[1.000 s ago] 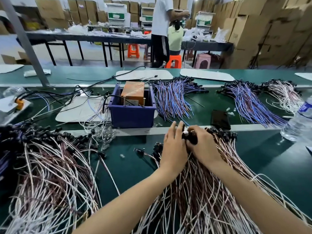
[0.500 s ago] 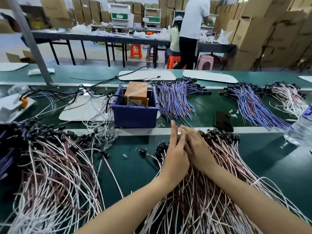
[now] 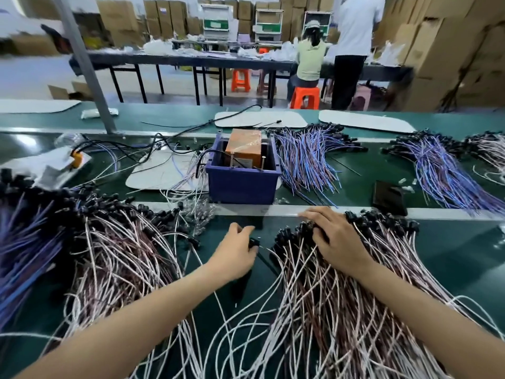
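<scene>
Factory assembly line: wire bundles (image 3: pixel 308 160), stacked cartons (image 3: pixel 448 45).

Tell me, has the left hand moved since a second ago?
Yes. The left hand went left: it was right of the blue bin, now it sits directly below it.

No writing can be read anywhere. The pale label (image 3: pixel 244 161) on the orange box (image 3: pixel 245 144) inside the blue bin (image 3: pixel 241 184) is too small and blurred to read.
</scene>
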Available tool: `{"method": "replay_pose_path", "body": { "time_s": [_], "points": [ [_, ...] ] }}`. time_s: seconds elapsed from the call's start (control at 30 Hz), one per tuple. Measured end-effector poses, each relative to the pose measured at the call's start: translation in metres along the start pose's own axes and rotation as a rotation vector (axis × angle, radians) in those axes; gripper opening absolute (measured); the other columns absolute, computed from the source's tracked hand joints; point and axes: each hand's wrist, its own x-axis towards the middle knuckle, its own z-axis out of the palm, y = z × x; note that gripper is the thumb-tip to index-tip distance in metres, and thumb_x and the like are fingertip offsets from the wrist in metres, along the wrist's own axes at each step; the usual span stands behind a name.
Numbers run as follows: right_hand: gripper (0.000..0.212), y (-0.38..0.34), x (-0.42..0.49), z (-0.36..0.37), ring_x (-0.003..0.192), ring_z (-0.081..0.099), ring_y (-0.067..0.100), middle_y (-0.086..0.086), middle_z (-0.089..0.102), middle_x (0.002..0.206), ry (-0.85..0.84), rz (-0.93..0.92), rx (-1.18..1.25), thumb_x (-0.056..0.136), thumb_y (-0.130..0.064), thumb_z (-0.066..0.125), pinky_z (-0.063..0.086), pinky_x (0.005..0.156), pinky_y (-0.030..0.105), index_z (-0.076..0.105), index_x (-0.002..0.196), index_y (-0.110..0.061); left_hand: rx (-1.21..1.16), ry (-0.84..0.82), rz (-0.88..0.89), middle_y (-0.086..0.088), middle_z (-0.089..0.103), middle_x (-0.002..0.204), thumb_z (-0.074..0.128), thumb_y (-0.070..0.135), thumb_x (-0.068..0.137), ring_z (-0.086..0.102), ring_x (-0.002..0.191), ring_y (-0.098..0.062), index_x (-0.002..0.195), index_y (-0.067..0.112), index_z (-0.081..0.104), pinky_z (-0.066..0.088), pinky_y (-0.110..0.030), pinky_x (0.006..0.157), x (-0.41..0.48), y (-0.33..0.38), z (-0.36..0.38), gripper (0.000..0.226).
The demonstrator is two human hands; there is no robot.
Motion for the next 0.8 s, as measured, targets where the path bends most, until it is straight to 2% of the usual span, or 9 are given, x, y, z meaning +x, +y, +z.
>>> {"method": "replay_pose_path", "body": {
  "time_s": [0.17, 0.3, 0.37, 0.47, 0.53, 0.6, 0.67, 0.73, 0.8],
  "points": [
    [0.043, -0.001, -0.003, -0.001, 0.113, 0.058, 0.026, 0.005, 0.063, 0.117, -0.077, -0.025, -0.097, 0.093, -0.04, 0.044, 0.045, 0.098, 0.045, 0.066, 0.118, -0.012, -0.109, 0.056, 0.178, -0.006, 0.049, 0.124, 0.056, 0.015, 0.095, 0.05, 0.117, -0.024, 0.132, 0.012, 0.055, 0.037, -0.029, 0.103, 0.0, 0.016, 0.018, 0.037],
    [0.048, -0.002, -0.006, -0.004, 0.137, 0.037, 0.024, 0.007, 0.055, 0.135, -0.022, -0.072, -0.184, 0.09, -0.047, 0.045, 0.025, 0.113, 0.049, 0.065, 0.12, -0.015, -0.099, 0.1, 0.255, 0.0, 0.045, 0.135, 0.054, 0.015, 0.095, 0.046, 0.122, -0.018, 0.137, 0.015, 0.049, 0.032, -0.019, 0.101, -0.008, 0.005, 0.004, 0.042],
    [0.048, -0.004, -0.008, -0.006, 0.141, 0.028, 0.022, 0.007, 0.049, 0.142, 0.048, -0.123, -0.218, 0.09, -0.048, 0.045, 0.017, 0.116, 0.049, 0.064, 0.122, -0.017, 0.032, 0.19, 0.274, -0.001, 0.046, 0.134, 0.053, 0.019, 0.094, 0.044, 0.122, -0.02, 0.137, 0.019, 0.048, 0.036, -0.028, 0.102, -0.011, -0.015, -0.018, 0.044],
    [0.041, -0.019, -0.004, -0.006, 0.14, 0.029, 0.022, 0.007, 0.048, 0.14, 0.145, -0.182, -0.148, 0.092, -0.042, 0.046, 0.016, 0.116, 0.046, 0.06, 0.122, -0.019, 0.447, 0.303, 0.118, -0.006, 0.048, 0.13, 0.052, 0.019, 0.09, 0.045, 0.119, -0.027, 0.135, 0.02, 0.046, 0.042, -0.039, 0.096, -0.01, -0.053, -0.061, 0.045],
    [0.036, -0.038, 0.004, -0.001, 0.136, 0.035, 0.023, 0.007, 0.052, 0.134, 0.166, -0.22, -0.08, 0.091, -0.034, 0.049, 0.021, 0.115, 0.042, 0.061, 0.12, -0.017, 0.674, 0.2, -0.016, -0.006, 0.051, 0.128, 0.052, 0.016, 0.09, 0.046, 0.118, -0.027, 0.131, 0.021, 0.05, 0.042, -0.038, 0.093, -0.011, -0.072, -0.081, 0.042],
    [0.032, -0.062, 0.014, 0.01, 0.125, 0.047, 0.02, 0.005, 0.058, 0.124, 0.117, -0.222, 0.029, 0.091, -0.026, 0.052, 0.033, 0.108, 0.035, 0.065, 0.117, -0.013, 0.728, 0.129, -0.072, -0.004, 0.057, 0.121, 0.054, 0.014, 0.091, 0.049, 0.117, -0.025, 0.124, 0.024, 0.057, 0.042, -0.037, 0.092, -0.014, -0.08, -0.088, 0.034],
    [0.027, -0.088, 0.024, 0.023, 0.099, 0.058, 0.01, -0.003, 0.061, 0.111, -0.011, -0.128, 0.216, 0.091, -0.018, 0.059, 0.044, 0.091, 0.027, 0.065, 0.117, -0.014, 0.734, 0.162, -0.031, -0.002, 0.064, 0.114, 0.056, 0.017, 0.093, 0.054, 0.112, -0.023, 0.119, 0.025, 0.062, 0.044, -0.036, 0.092, -0.015, -0.081, -0.09, 0.028],
    [0.034, -0.111, 0.034, 0.036, 0.079, 0.058, 0.003, -0.008, 0.059, 0.11, -0.146, 0.019, 0.37, 0.09, -0.018, 0.064, 0.043, 0.08, 0.016, 0.061, 0.124, -0.018, 0.654, 0.19, 0.055, 0.0, 0.066, 0.111, 0.057, 0.024, 0.094, 0.055, 0.109, -0.022, 0.116, 0.027, 0.066, 0.043, -0.033, 0.092, -0.017, -0.075, -0.089, 0.024],
    [0.043, -0.127, 0.044, 0.049, 0.084, 0.061, 0.008, -0.005, 0.058, 0.12, -0.193, 0.095, 0.407, 0.089, -0.022, 0.067, 0.04, 0.082, 0.012, 0.056, 0.131, -0.018, 0.575, 0.189, 0.206, 0.001, 0.068, 0.109, 0.057, 0.026, 0.093, 0.056, 0.106, -0.022, 0.113, 0.026, 0.069, 0.04, -0.031, 0.089, -0.021, -0.06, -0.083, 0.023]
  ]
}}
